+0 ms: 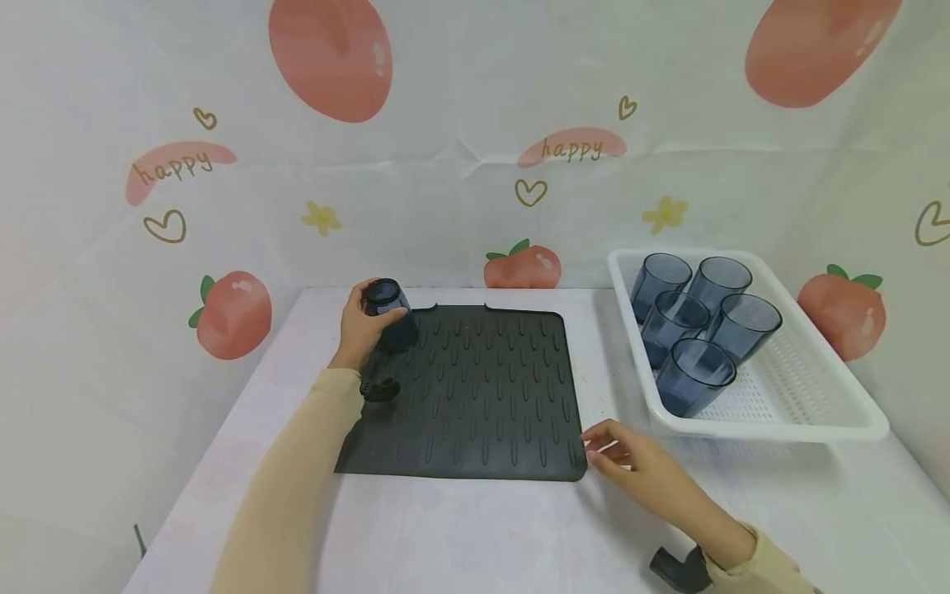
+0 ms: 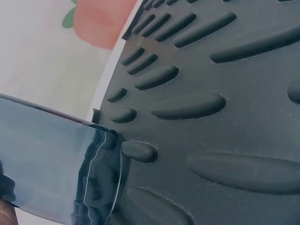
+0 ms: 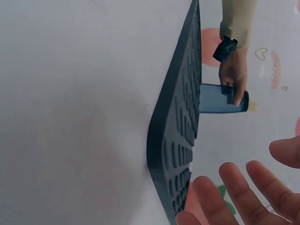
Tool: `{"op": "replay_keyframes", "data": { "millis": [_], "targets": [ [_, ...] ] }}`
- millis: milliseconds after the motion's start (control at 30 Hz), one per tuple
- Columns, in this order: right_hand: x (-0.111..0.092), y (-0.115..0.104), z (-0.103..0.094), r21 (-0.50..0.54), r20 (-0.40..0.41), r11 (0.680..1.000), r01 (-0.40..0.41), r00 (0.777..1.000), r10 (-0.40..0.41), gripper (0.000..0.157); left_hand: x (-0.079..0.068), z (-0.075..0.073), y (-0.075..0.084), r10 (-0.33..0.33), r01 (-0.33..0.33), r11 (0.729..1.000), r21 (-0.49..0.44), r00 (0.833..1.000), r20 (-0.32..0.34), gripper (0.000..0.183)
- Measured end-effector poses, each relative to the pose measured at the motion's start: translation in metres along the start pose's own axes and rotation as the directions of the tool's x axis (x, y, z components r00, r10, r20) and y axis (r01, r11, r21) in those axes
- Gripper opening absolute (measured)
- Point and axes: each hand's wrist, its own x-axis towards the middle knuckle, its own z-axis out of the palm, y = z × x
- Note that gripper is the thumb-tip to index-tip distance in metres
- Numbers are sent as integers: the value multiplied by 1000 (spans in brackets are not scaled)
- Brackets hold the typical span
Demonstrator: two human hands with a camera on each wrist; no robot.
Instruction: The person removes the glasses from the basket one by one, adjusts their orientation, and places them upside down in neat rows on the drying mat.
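My left hand [image 1: 360,328] grips a blue-tinted drinking glass [image 1: 399,332] near its base, thumb on one side and fingers on the other. The glass is upside down over the far left corner of a black ribbed drying mat [image 1: 475,396]. In the left wrist view the rim of the glass [image 2: 101,173] is right at the mat's raised ridges. Beside the mat's near right corner is my right hand [image 1: 631,469], its fingers loosely bent and holding nothing. The right wrist view shows its fingers [image 3: 243,192] spread apart, with the held glass [image 3: 218,98] farther off.
A white plastic basket [image 1: 809,431] stands on the right of the white table [image 1: 445,536], with several blue glasses [image 1: 696,375] upright at its left side. Behind the table hangs a pale cloth [image 1: 438,206] printed with fruit and hearts.
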Motion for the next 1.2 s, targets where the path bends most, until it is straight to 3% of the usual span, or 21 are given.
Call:
{"op": "replay_keyframes", "data": {
  "millis": [400, 667, 933, 1200],
  "targets": [
    [-3, -3, -6, 1, -117, 997, 83, 990, -82, 16, -2, 1, 3, -2, 2, 1000, -30, 1000, 4, 73],
    [-4, -12, -11, -9, -180, 996, 90, 979, -91, 16, 1, 1, -2, -12, 12, 999, -32, 1000, 1, 75],
    [0, -18, -19, -17, -309, 979, 203, 930, -198, 24, 16, -1, -29, 3, -4, 999, -54, 1000, -15, 77],
    [2, -21, -37, -14, -418, 954, 301, 864, -279, 35, 19, -1, -37, 44, -44, 999, -17, 998, -33, 77]
  ]
}}
